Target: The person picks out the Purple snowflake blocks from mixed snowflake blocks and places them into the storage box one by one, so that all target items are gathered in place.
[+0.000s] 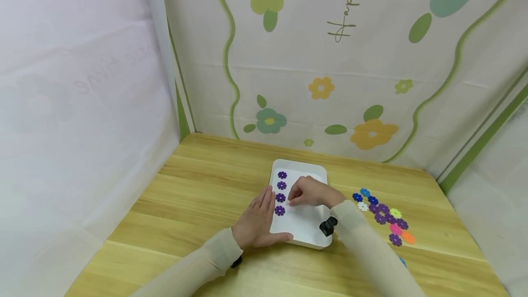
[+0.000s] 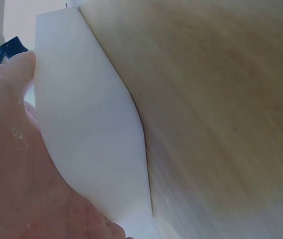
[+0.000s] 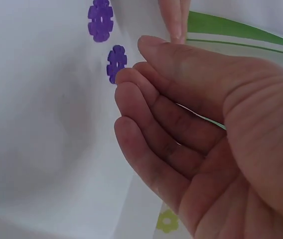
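A white rectangular tray [image 1: 305, 226] lies on the wooden table, with several purple notched plastic discs [image 1: 279, 211] in a column along its left side. My left hand [image 1: 256, 223] rests against the tray's near left corner, fingers stretched along the left rim and thumb along the near one. In the left wrist view its palm [image 2: 12, 144] lies beside the tray's outer wall [image 2: 86, 114]. Over the tray, right of the column, is my right hand [image 1: 311, 191]. The right wrist view shows its fingers [image 3: 131, 137] loosely bent, nothing visible between them and the thumb, near two purple discs [image 3: 100, 34].
Right of the tray lies a loose group of discs: purple [image 1: 395, 240], pink [image 1: 395, 228], orange [image 1: 408, 237], white [image 1: 363, 206], yellow-green [image 1: 396, 213] and blue [image 1: 365, 192]. My right sleeve [image 1: 367, 246] partly covers another blue disc [image 1: 403, 261]. A flower-printed cloth [image 1: 297, 58] hangs behind the table.
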`<state>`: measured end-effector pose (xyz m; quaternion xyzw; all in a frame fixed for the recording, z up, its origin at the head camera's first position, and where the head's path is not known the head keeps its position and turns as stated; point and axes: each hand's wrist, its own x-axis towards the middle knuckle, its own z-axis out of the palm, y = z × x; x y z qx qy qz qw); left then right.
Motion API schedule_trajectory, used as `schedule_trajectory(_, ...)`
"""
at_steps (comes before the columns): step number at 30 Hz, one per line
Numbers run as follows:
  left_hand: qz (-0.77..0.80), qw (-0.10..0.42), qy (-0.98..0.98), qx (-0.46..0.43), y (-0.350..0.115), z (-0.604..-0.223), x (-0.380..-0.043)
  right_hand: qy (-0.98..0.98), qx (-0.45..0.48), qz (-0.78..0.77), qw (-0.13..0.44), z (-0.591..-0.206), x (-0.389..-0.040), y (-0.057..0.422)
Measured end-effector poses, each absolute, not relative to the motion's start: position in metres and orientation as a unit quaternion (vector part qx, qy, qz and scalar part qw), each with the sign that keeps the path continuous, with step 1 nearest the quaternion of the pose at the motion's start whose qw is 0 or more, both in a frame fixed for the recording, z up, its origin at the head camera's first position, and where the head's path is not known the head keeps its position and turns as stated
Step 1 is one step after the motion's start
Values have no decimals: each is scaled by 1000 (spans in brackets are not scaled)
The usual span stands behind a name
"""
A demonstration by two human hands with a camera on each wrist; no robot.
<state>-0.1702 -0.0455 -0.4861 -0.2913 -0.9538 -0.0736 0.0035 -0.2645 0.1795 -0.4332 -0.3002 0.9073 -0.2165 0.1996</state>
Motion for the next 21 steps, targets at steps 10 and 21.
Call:
schedule_trajectory(10, -73, 5, -955, -286, -46, -494, -174, 917, -290, -213, 172, -399, -239, 244)
schedule_trajectory(21, -102, 0, -950, -294, -47, -490, -173, 931, -254, -219, 143, -388, -193, 327)
